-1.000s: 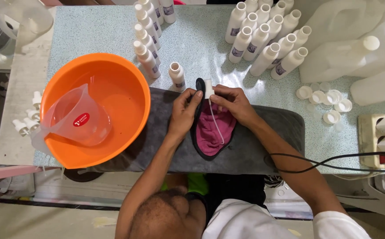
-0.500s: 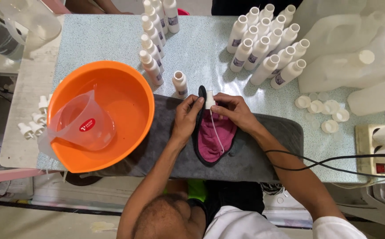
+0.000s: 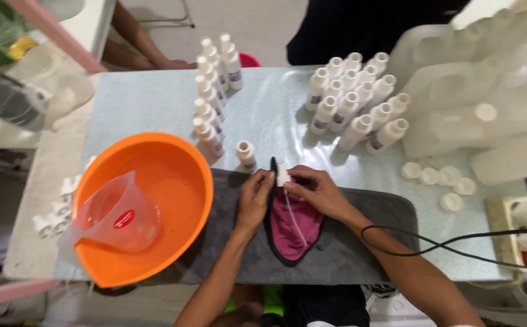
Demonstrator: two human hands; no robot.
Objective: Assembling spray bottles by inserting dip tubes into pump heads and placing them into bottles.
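On pale speckled tabletop (image 3: 154,109), both hands work a white spray-pump head (image 3: 282,174) with thin tube above a magenta cloth (image 3: 294,227): right hand (image 3: 318,191) pinches it, left hand (image 3: 255,197) steadies; seating it likely needs alignment.

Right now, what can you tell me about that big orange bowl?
The orange bowl is round, wide and deep, and looks like smooth, shiny plastic. It sits upright at the table's near left corner, its right rim lying over the edge of a grey mat. Inside it, a clear jug with a red mark leans on its side against the left wall. A row of small white bottles stands just behind the bowl. Neither hand touches it.
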